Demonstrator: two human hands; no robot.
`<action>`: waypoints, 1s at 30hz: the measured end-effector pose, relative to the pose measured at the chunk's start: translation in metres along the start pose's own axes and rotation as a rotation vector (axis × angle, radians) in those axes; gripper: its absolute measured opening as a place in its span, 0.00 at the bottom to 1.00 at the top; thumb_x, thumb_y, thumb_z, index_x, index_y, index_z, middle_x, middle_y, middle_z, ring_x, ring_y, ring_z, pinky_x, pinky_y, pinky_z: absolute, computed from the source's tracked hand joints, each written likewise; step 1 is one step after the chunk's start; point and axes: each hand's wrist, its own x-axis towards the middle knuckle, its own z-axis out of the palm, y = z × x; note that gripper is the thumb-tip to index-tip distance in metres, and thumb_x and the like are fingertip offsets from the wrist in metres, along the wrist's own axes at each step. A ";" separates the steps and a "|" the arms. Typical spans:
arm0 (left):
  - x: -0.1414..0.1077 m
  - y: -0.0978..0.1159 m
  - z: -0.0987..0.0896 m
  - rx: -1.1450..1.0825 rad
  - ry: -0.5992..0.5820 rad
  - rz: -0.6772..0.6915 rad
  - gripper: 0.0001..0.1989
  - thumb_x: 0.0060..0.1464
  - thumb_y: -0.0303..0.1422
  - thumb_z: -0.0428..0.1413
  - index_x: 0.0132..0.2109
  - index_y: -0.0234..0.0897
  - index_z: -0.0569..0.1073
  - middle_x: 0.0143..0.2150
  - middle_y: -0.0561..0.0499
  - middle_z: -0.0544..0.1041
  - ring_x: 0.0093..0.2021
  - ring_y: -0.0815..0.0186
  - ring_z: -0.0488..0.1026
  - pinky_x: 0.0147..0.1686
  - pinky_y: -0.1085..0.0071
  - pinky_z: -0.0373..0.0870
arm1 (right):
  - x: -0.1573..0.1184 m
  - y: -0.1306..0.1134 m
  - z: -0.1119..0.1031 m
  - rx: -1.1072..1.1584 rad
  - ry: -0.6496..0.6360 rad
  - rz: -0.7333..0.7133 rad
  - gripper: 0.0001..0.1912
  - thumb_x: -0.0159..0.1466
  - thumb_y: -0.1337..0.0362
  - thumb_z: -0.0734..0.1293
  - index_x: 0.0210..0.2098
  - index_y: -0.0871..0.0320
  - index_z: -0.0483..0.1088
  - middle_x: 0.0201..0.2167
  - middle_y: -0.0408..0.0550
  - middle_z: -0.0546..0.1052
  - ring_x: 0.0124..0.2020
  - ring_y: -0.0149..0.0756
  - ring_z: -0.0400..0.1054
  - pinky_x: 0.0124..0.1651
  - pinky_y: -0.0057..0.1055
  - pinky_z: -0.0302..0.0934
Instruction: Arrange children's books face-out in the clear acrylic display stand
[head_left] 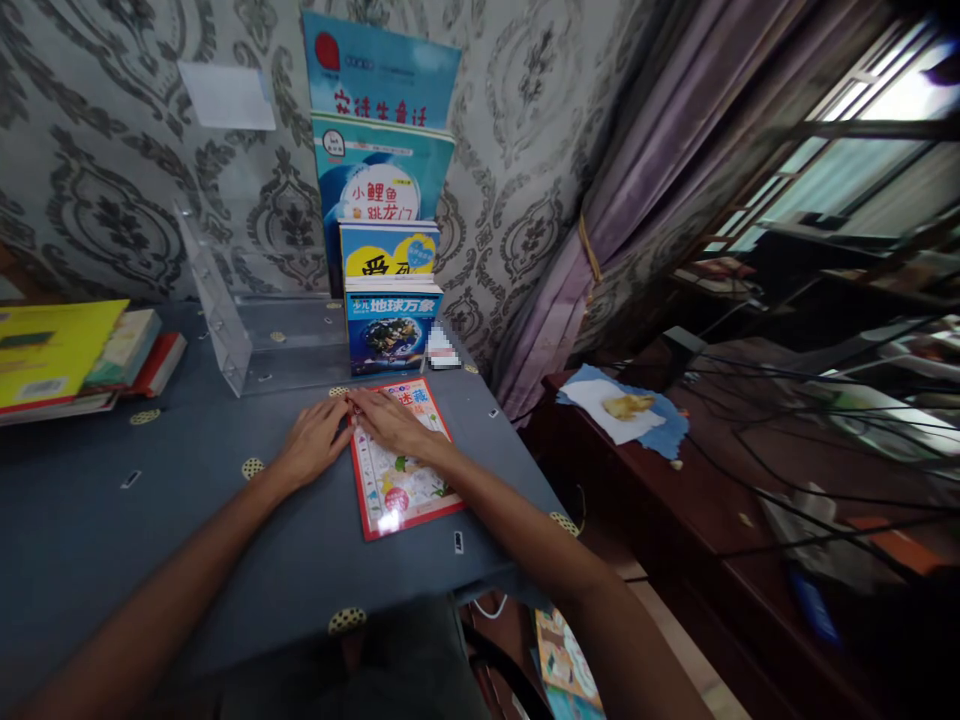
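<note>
A red-bordered picture book lies flat on the grey-blue tablecloth in front of me. My left hand rests at its upper left edge, fingers stretched forward and holding nothing. Across the book's upper left part lies my right hand, palm down, its fingers extended and their tips close to those of my left hand. Just behind the hands is a clear stepped stand. Its right side bears upright books in tiers, the front one a blue book with a globe on the cover.
At the left lies a book pile with a yellow book on top. A patterned wall stands behind the table, with a purple curtain to the right. Beyond the table's right edge, a dark red desk carries a blue cloth and tangled cables.
</note>
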 end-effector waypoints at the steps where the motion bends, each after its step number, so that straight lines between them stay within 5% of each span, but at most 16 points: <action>1: 0.000 0.000 0.000 -0.008 -0.002 -0.001 0.10 0.66 0.36 0.47 0.48 0.39 0.69 0.56 0.39 0.77 0.58 0.51 0.72 0.56 0.53 0.67 | -0.004 0.003 -0.001 -0.008 0.007 0.014 0.25 0.75 0.62 0.57 0.70 0.57 0.57 0.70 0.59 0.64 0.73 0.46 0.55 0.73 0.53 0.48; 13: 0.000 -0.015 -0.002 -0.021 -0.124 -0.023 0.21 0.66 0.48 0.51 0.58 0.41 0.70 0.67 0.40 0.71 0.70 0.48 0.62 0.63 0.49 0.62 | -0.056 0.043 -0.041 -0.115 0.093 0.346 0.25 0.74 0.60 0.59 0.68 0.62 0.62 0.69 0.61 0.66 0.73 0.47 0.56 0.73 0.50 0.48; 25: 0.010 -0.004 0.014 0.055 -0.112 -0.026 0.27 0.67 0.50 0.51 0.65 0.41 0.66 0.69 0.40 0.69 0.72 0.48 0.58 0.65 0.48 0.56 | -0.070 0.065 -0.046 -0.177 0.159 0.376 0.23 0.73 0.63 0.58 0.65 0.61 0.65 0.65 0.58 0.71 0.66 0.49 0.66 0.70 0.49 0.56; 30: 0.009 -0.008 0.018 0.053 -0.088 -0.004 0.27 0.66 0.51 0.52 0.64 0.41 0.67 0.69 0.40 0.69 0.71 0.49 0.60 0.65 0.50 0.57 | -0.068 0.058 -0.047 -0.253 0.152 0.387 0.22 0.73 0.65 0.58 0.64 0.61 0.67 0.66 0.60 0.70 0.71 0.54 0.58 0.70 0.55 0.53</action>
